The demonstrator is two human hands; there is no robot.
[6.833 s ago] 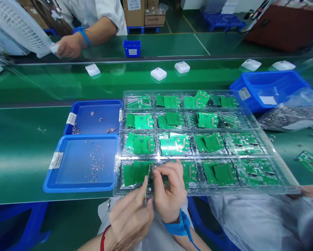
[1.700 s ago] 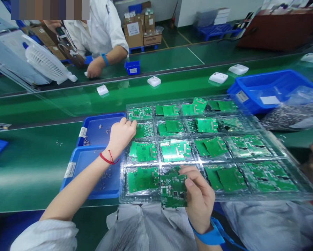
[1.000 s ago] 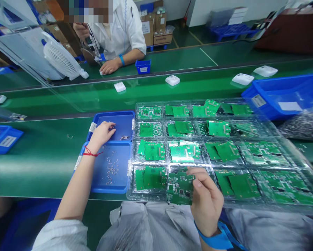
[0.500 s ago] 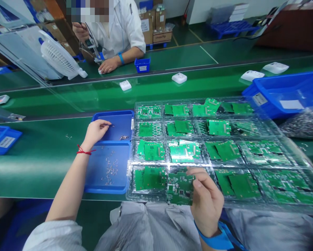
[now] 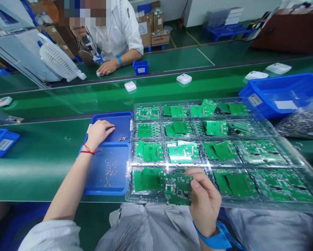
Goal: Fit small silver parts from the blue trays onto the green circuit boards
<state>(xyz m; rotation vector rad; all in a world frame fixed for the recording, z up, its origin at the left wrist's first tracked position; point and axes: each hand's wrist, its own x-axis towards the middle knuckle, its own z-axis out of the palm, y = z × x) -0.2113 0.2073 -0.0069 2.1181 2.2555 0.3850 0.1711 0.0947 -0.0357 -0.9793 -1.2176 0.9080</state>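
Note:
My right hand (image 5: 205, 197) pinches a green circuit board (image 5: 179, 188) by its right edge. The board is held over the front row of a clear plastic tray (image 5: 169, 164). Other green boards (image 5: 153, 178) lie in the tray's compartments, some overlapping. My left hand (image 5: 101, 132) is over the upper blue tray (image 5: 122, 119), thumb and fingers drawn together; anything between the fingertips is too small to make out. A small heap of metal parts (image 5: 123, 138) lies in that tray, to the right of the hand. More small metal parts (image 5: 111, 171) are scattered in the lower blue tray (image 5: 93, 190).
A large blue bin (image 5: 253, 90) stands at the right beside a bag of small parts (image 5: 295, 122). Across the green bench a co-worker's hand (image 5: 107, 68) rests near a small blue box (image 5: 140, 67). White devices (image 5: 184, 79) sit on the strip between us.
My left hand has moved slightly right within the upper blue tray. My right hand still grips the board in nearly the same place. White devices on the middle strip have shifted right.

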